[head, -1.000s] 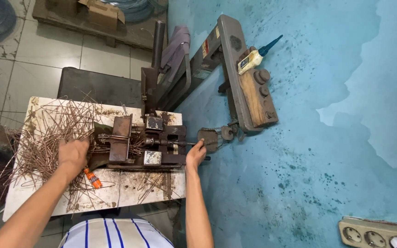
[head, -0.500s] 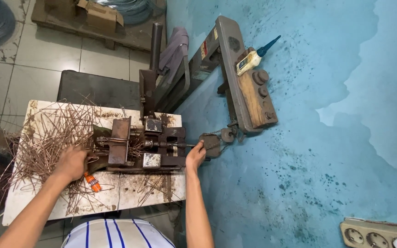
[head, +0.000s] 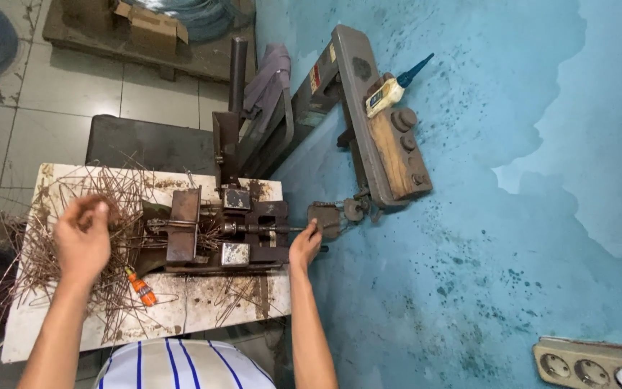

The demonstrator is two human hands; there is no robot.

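Blue, flaking wall paint is filling the right half of the view, and a stained white bench (head: 203, 317) is sitting at about eight o'clock, with grey floor tiles beyond it at eleven o'clock. A rusty bending jig (head: 214, 234) is sitting on the bench's middle, and a heap of thin rusty wire pieces (head: 73, 209) is spreading across the bench at nine o'clock from it.

The left hand (head: 83, 238) is hovering over the heap, palm down, wrist slightly raised, fingers curled loosely around a few wires; whether it is truly gripping them cannot be told. The right hand (head: 304, 246) is reaching to three o'clock of the jig, forearm running straight up from the bottom edge, fingers pinched on the end of the jig's horizontal rod (head: 282, 230), just beside a small linkage (head: 329, 216) leading to a long wooden lever (head: 386, 148).

As a judgement, the loose wire ends are posing a pricking risk to the left palm, and tangled pieces could be dragging extras along. The right fingertips are sitting close to moving metal, so a pinch looks possible. An orange marker (head: 140, 286) is lying at six o'clock of the heap.
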